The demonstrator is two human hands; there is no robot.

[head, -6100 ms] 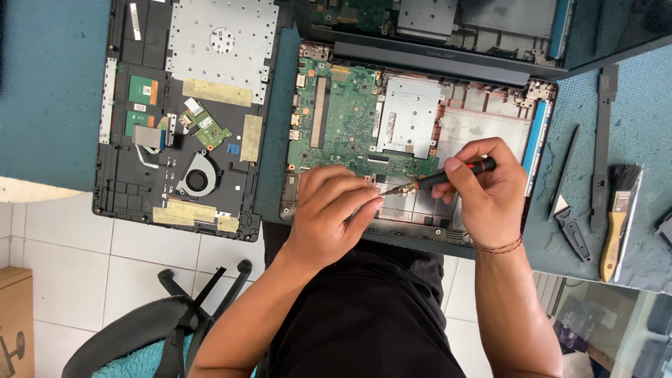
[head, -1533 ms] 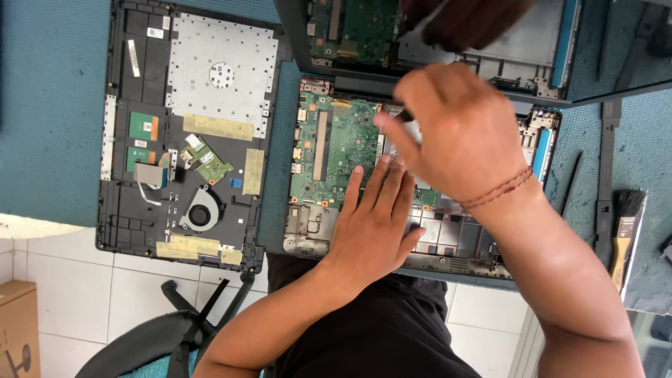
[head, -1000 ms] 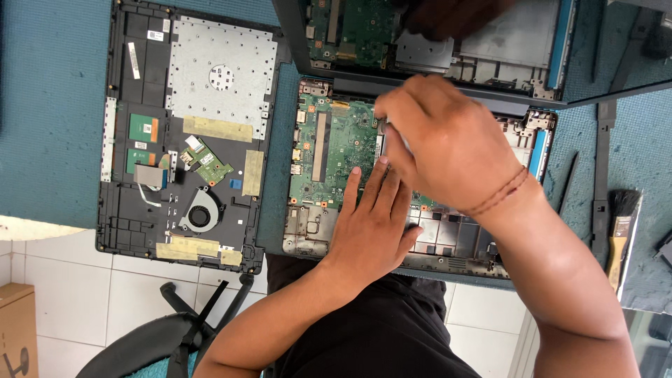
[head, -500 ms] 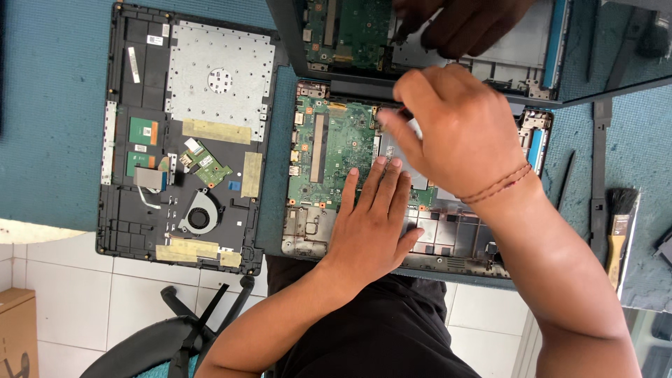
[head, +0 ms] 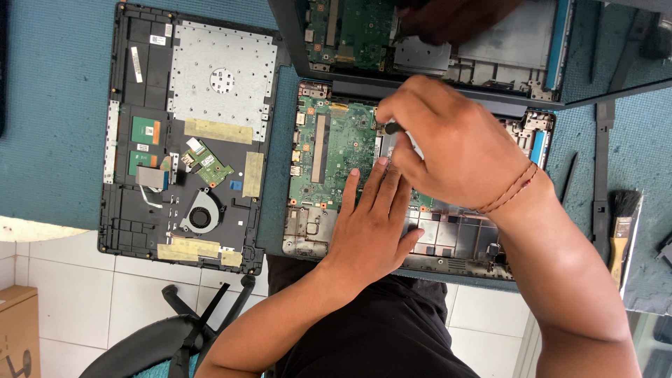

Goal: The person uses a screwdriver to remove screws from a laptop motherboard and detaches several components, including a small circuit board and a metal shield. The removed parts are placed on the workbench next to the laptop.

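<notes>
I take the opened laptop base (head: pixel 420 245) as my landmark: it lies on the teal worktop (head: pixel 56 105) as a shallow tray, with a green circuit board (head: pixel 329 157) in its left half and bare black compartments along its near edge. My left hand (head: pixel 371 227) lies flat and spread on the base, fingers on the lower edge of the board, gripping nothing. My right hand (head: pixel 448 150) is over the middle of the base, closed around a slim screwdriver (head: pixel 392 128) whose dark end shows at the fingertips, above the board. Left of the base sits a detached keyboard cover (head: pixel 189 140), underside up, holding a round fan (head: pixel 201 215) and small green boards. Behind the base a second open laptop shell (head: pixel 455 49) holds another board, with another person's hand (head: pixel 455 17) inside it. Right of the base lies a paintbrush (head: pixel 619 227). Compared with half a second ago, my right hand has dropped slightly toward the board; my left hand has stayed put.
</notes>
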